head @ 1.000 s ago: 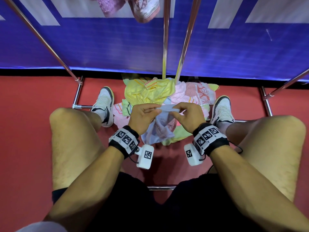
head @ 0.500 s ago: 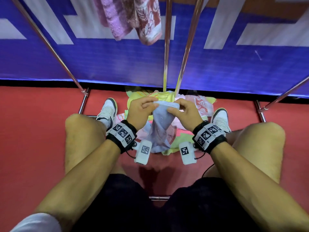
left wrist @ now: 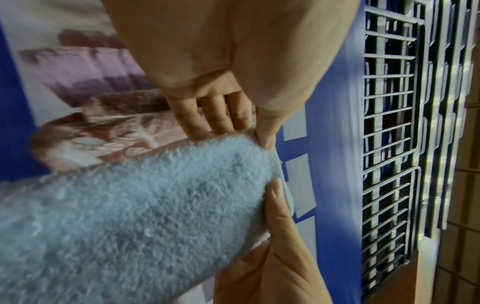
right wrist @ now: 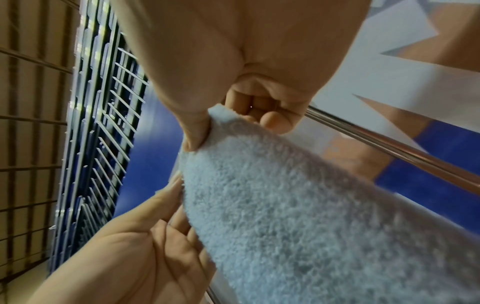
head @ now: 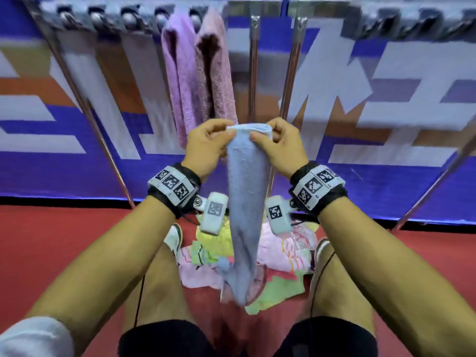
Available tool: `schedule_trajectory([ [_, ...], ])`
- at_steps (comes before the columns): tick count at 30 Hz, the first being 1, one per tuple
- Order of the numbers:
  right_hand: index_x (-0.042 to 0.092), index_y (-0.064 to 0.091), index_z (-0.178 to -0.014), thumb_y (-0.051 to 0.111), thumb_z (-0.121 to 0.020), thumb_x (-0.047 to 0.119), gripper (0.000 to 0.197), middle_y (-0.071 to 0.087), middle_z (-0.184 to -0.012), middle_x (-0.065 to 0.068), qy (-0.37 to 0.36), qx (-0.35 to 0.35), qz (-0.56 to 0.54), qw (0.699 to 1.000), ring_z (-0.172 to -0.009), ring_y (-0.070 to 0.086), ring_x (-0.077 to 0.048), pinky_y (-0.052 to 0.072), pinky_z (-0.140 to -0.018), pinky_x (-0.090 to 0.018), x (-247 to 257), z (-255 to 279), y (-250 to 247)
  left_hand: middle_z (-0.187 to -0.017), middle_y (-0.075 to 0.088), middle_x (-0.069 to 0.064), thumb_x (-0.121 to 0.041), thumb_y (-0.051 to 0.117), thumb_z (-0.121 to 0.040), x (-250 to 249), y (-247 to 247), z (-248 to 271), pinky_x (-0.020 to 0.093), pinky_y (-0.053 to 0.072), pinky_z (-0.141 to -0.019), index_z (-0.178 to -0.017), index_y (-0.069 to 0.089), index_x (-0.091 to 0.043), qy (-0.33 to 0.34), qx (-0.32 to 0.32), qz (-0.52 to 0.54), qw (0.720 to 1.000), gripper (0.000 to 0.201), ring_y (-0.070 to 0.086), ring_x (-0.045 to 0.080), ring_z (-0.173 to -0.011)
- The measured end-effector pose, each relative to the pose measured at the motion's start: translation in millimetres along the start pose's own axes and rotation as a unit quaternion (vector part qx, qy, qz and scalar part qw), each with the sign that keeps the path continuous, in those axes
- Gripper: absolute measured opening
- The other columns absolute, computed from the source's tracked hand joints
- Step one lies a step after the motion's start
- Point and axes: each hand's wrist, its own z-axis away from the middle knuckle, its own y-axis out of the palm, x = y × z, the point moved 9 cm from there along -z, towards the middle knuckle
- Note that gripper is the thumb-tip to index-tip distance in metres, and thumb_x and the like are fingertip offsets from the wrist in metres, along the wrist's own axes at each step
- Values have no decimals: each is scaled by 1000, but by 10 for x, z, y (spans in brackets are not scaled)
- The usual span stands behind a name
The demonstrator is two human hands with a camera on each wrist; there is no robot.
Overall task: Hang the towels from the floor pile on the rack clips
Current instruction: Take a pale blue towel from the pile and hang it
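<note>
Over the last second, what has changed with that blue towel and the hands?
Both hands, left hand and right hand, have lifted the blue towel up off the floor pile toward the rack; it now hangs free between them instead of lying bunched on the pile. The view has tilted up, so the clips show. Unchanged: each hand pinches the top edge, and the purple towel and pink towel hang on the rack.
</note>
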Motion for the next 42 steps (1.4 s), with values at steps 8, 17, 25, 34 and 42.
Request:
schedule_trajectory([
  [8, 21, 56, -78, 76, -84, 15, 22, 62, -72, 10, -86, -53, 11, 995, -59, 56, 8, 45, -58, -13, 1218, -475, -250, -72, 67, -6, -4, 60, -95, -1201, 174, -338, 18, 49, -54, -95, 64, -16, 76, 11, 41, 996, 12, 60, 3, -61],
  [17, 10, 61, -87, 78, -82, 20, 20, 69, -83, -1, -95, -110, -69, 987, -75, 64, -10, 56, -72, -31, 1700, -841, -450, -88, 70, 1, -9, 66, -92, -1967, 404, -706, 23, 52, -61, -97, 68, -15, 141, 45, 53, 988, 8, 64, 12, -79],
  [25, 13, 70, -108, 71, -88, 23, 23, 73, -106, -11, -41, -15, -110, 993, -103, 69, -27, 54, -94, -48, 1629, -1104, -144, -93, 71, 5, -9, 65, -93, -2063, 413, -958, 33, 58, -75, -105, 66, -10, 158, 42, 63, 985, 12, 67, 15, -85],
  [34, 11, 73, -92, 74, -85, 23, 14, 74, -97, -17, -42, -64, -91, 993, -87, 68, -22, 56, -88, -51, 1705, -1381, -149, -92, 76, 11, -11, 77, -79, -847, 580, -791, 32, 58, -74, -96, 71, -6, -17, 127, 71, 989, 18, 71, 19, -79],
  [42, 10, 73, -99, 68, -89, 32, 25, 71, -91, 0, 11, -179, 45, 983, -90, 68, -16, 56, -83, -31, 1246, -1413, -789, -87, 74, 12, -9, 76, -83, -296, 441, -590, 23, 53, -61, -96, 70, 8, -114, 191, -49, 974, 22, 67, 19, -73],
])
